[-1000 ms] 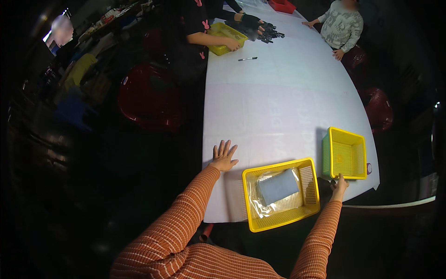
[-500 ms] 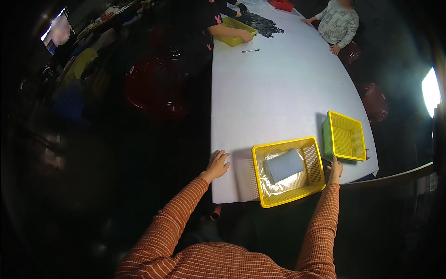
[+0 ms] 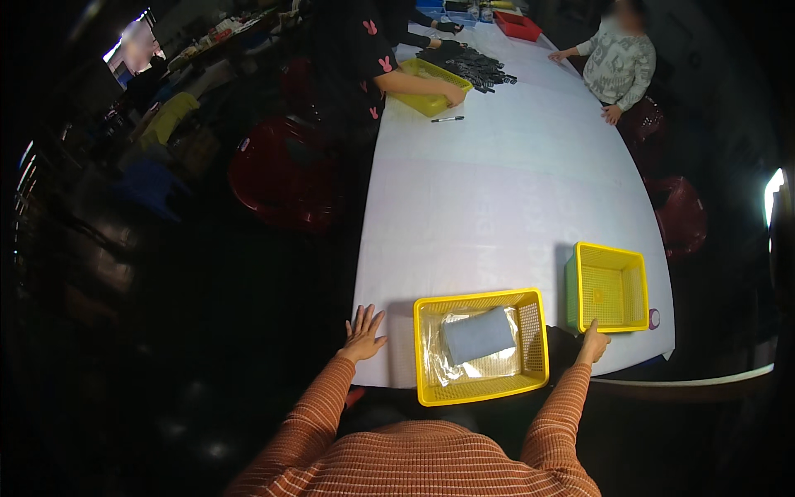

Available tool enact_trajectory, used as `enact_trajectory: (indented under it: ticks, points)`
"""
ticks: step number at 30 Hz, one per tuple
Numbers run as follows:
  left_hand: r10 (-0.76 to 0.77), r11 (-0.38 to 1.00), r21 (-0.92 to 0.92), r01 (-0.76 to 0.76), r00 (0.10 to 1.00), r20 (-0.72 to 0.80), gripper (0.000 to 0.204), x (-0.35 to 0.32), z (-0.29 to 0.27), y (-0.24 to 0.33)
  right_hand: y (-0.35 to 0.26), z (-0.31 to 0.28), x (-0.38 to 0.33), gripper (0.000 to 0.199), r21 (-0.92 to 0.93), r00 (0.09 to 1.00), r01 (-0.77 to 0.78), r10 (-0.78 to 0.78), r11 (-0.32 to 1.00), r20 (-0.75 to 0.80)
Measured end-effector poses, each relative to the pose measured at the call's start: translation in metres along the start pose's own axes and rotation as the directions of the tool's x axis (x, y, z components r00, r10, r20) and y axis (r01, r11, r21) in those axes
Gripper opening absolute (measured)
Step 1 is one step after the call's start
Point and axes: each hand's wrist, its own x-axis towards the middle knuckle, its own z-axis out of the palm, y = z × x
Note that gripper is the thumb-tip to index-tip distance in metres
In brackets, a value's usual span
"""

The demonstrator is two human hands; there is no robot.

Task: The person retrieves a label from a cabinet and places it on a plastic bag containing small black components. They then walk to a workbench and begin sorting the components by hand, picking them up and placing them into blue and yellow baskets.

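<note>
My left hand (image 3: 363,335) lies on the white-covered table (image 3: 489,199) near its left front corner, fingers spread, holding nothing. Right of it stands a large yellow mesh basket (image 3: 481,399) at the front edge. Inside lie a grey-blue folded bundle (image 3: 480,335) and shiny clear plastic film (image 3: 447,374). My right hand (image 3: 592,346) is closed on the near rim of a smaller yellow basket (image 3: 623,290). That one has a green outer side, and nothing shows in it. Some of the right fingers are hidden under the rim.
A purple-edged roll (image 3: 654,319) sits beside the smaller basket. Farther off are a black pen (image 3: 448,119), a pile of dark pieces (image 3: 472,66), a co-worker's yellow basket (image 3: 426,103) and a red tray (image 3: 517,26). Another person (image 3: 617,62) stands at right. Red chairs (image 3: 281,170) flank the table.
The view has shifted, so the table and baskets appear lower. The fingers of my left hand are spread wider. My right hand stays at the smaller basket's rim.
</note>
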Motion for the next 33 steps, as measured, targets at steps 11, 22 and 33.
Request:
enact_trajectory:
  ticks: [11, 22, 33]
  points:
    - [0.016, 1.000, -0.012, -0.017, 0.999, -0.040, 0.074, 0.001, 0.006, 0.000, 0.009, -0.028, 0.030, 0.037, 0.059, 0.963, -0.048, 0.031, 0.997, 0.266]
    - [0.029, 0.999, -0.031, -0.031, 0.998, -0.058, 0.074, -0.009, 0.011, -0.002, 0.008, -0.052, 0.043, 0.042, -0.294, 0.912, 0.189, -0.056, 0.937, 0.406]
    - [0.156, 0.903, -0.349, -0.249, 0.949, -0.274, 0.044, -0.023, -0.031, -0.023, -0.045, -0.104, -0.061, 0.040, -0.299, 0.804, 0.581, -0.591, 0.757, 0.068]
